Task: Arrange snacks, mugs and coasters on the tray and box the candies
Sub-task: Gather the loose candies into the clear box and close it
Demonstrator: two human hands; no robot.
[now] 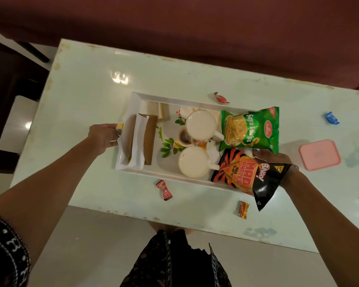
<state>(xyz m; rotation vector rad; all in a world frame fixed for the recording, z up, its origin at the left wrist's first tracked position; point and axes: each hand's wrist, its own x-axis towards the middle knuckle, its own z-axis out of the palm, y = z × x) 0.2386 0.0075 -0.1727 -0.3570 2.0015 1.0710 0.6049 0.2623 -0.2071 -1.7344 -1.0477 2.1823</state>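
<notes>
A white tray (174, 100) lies in the middle of the table. It holds two cream mugs (200, 125) (194, 161), a small cup (183, 137), a brown paper-wrapped snack (148, 139) and pale square coasters (153, 110). A green Soya Sticks packet (250, 129) and a black-orange Bingo packet (243, 175) lie over its right end. My left hand (103, 135) is closed on the left rim, with a small yellow piece (119, 126) at the thumb. My right hand (274, 158) grips the right rim, partly hidden under the Bingo packet.
Loose candies lie on the table: a red one (221, 98) beyond the tray, a red one (164, 189) and an orange one (244, 209) in front, a blue one (331, 118) far right. A shut pink box (319, 155) sits right of my right hand.
</notes>
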